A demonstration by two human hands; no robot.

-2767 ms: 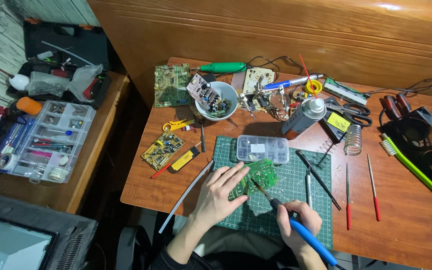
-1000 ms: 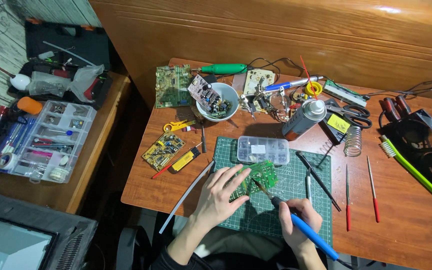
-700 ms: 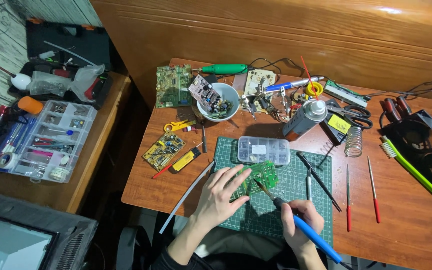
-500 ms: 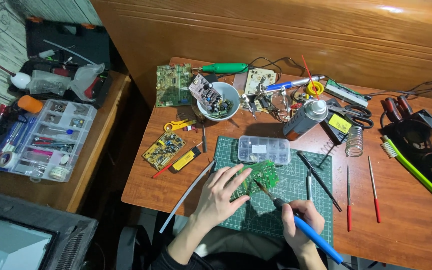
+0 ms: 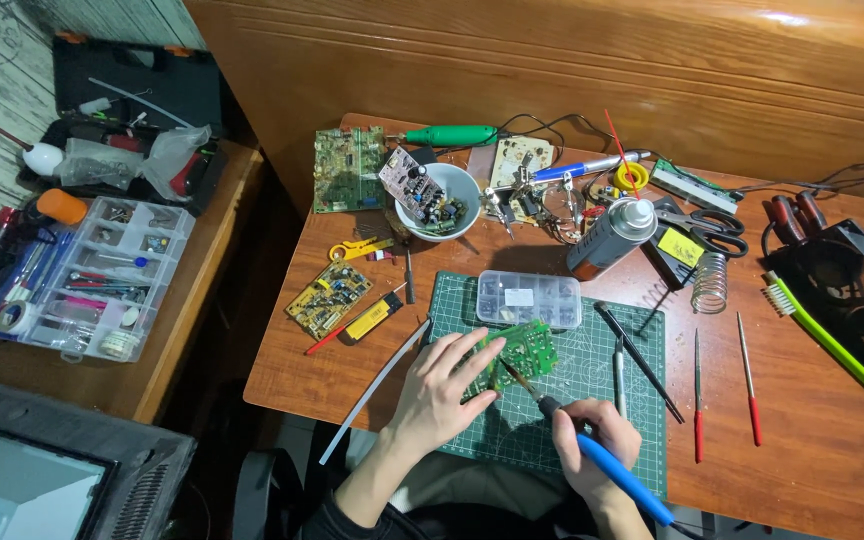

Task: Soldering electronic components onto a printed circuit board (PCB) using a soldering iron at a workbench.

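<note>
A small green circuit board (image 5: 524, 347) lies on a green cutting mat (image 5: 592, 380) near the table's front edge. My left hand (image 5: 439, 391) rests flat on the board's left part, fingers spread, holding it down. My right hand (image 5: 597, 451) grips a blue-handled soldering iron (image 5: 607, 462). Its metal tip touches the board close to my left fingertips.
A clear parts box (image 5: 530, 298) sits just beyond the board. A white bowl (image 5: 436, 201) of parts, a spray can (image 5: 609, 237), scissors (image 5: 704, 222), a coil stand (image 5: 710, 283), files (image 5: 747, 378) and other boards (image 5: 328, 298) crowd the wooden table (image 5: 812, 440). An organiser tray (image 5: 102, 277) stands on the left bench.
Both hands hold nearly the same pose. The iron's tip has shifted only slightly over the green board.
</note>
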